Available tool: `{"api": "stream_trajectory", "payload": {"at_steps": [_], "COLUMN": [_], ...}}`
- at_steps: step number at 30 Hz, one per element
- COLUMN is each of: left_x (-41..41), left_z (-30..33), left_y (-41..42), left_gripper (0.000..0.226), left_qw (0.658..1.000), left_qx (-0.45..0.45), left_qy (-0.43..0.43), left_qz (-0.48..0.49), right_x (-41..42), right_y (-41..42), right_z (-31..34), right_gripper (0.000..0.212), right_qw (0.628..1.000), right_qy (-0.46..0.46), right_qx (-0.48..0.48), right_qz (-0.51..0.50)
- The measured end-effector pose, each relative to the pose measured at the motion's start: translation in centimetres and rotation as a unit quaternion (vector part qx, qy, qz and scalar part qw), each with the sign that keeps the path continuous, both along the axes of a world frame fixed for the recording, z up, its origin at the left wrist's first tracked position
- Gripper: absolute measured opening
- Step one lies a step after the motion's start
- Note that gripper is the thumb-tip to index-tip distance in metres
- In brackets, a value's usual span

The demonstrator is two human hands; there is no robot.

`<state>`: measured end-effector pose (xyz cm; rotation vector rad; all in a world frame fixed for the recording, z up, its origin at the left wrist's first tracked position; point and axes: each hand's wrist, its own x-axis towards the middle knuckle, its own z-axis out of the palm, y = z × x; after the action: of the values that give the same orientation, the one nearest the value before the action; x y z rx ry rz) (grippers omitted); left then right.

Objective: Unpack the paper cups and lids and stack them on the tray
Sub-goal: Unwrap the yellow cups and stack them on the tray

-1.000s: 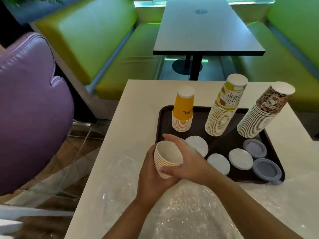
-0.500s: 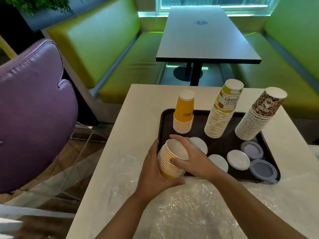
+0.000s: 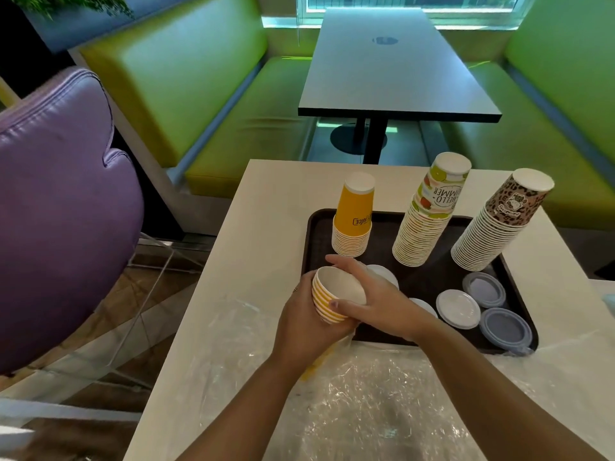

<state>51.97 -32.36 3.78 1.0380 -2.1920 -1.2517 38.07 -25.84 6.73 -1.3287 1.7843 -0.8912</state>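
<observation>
Right hand (image 3: 376, 304): fingers (image 3: 346, 266) curled over the far rim of a short stack of yellow-striped cups (image 3: 327, 302), thumb pressed on its near side. Stack tilted, open mouth facing up and toward the camera. Left hand (image 3: 306, 322) wraps the stack from below and the left, fingers mostly hidden behind the cups. Both hands grip the same stack, held just above the near left corner of the dark tray (image 3: 311, 234).

Beneath the hands, crumpled clear plastic wrap (image 3: 366, 394) spreads over the near part of the white desk (image 3: 266, 201). A yellowish patch shows through the wrap under the left wrist; cannot tell what it is.

On the tray, back row, three upside-down stacks: orange cups (image 3: 354, 217) at left, fruit-print cups (image 3: 429, 211) in the middle, leopard-print cups (image 3: 502, 221) at right. The two right stacks lean rightward.

Front row of the tray holds lids lying flat: two white lids (image 3: 382, 274) partly hidden behind the right hand, another white lid (image 3: 459, 309) in full view, and two bluish lids (image 3: 484, 289) near the right corner, one behind the other.

Beyond the desk: a dark table (image 3: 392, 71) between green benches (image 3: 186, 71). Purple chair (image 3: 60, 211) at left.
</observation>
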Motion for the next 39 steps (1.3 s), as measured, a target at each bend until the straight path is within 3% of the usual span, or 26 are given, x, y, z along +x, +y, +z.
{"api": "stream_trajectory", "payload": {"at_steps": [4,7,12,15,18,22,28,30,34,37,39], "left_x": [-0.2,-0.3,-0.2,-0.2,-0.2,-0.2,0.1,0.2,0.2,0.2,0.1], "left_z": [0.0,-0.1,-0.3,-0.3,-0.3,0.0,0.2,0.1,-0.1,0.0,0.1], "left_y": [-0.1,-0.2,-0.2,-0.2,-0.4,-0.6,-1.2,-1.5,-1.6,-1.8,-1.9], "left_gripper": [0.077,0.075,0.074,0.073,0.076,0.074,0.062,0.063,0.071,0.07,0.068], "left_qw": [1.0,1.0,1.0,0.999,1.0,1.0,0.998,0.997,0.998,0.997,0.997], "left_qx": [0.003,0.001,-0.003,0.003,0.0,0.0,0.027,0.033,0.042,0.05,0.052], "left_qy": [0.02,0.027,0.029,0.034,0.028,0.028,0.05,0.054,0.041,0.042,0.043], "left_qz": [0.012,0.015,0.004,0.003,-0.001,0.001,0.027,0.033,0.027,0.028,0.029], "right_x": [-1.3,-2.6,-4.0,-3.5,-2.1,-2.3,-5.9,-7.2,-8.9,-9.9,-10.2], "right_y": [-0.2,-0.3,-0.4,-0.6,-1.1,-1.6,-3.6,-4.3,-6.5,-8.8,-10.0], "right_z": [0.8,2.0,4.9,5.9,5.4,5.2,7.0,7.0,5.7,4.0,2.7], "right_gripper": [0.064,0.062,0.074,0.085,0.088,0.088,0.087,0.087,0.087,0.085,0.083], "right_qw": [0.999,0.999,0.981,0.93,0.825,0.778,0.744,0.768,0.898,0.927,0.933], "right_qy": [-0.028,-0.017,0.104,0.293,0.509,0.553,0.615,0.596,0.379,0.207,0.106], "right_qx": [-0.035,-0.042,0.022,0.05,-0.045,-0.111,-0.198,-0.211,-0.197,-0.178,-0.159], "right_qz": [-0.023,0.022,0.161,0.217,0.24,0.278,0.173,0.102,-0.104,-0.257,-0.306]}}
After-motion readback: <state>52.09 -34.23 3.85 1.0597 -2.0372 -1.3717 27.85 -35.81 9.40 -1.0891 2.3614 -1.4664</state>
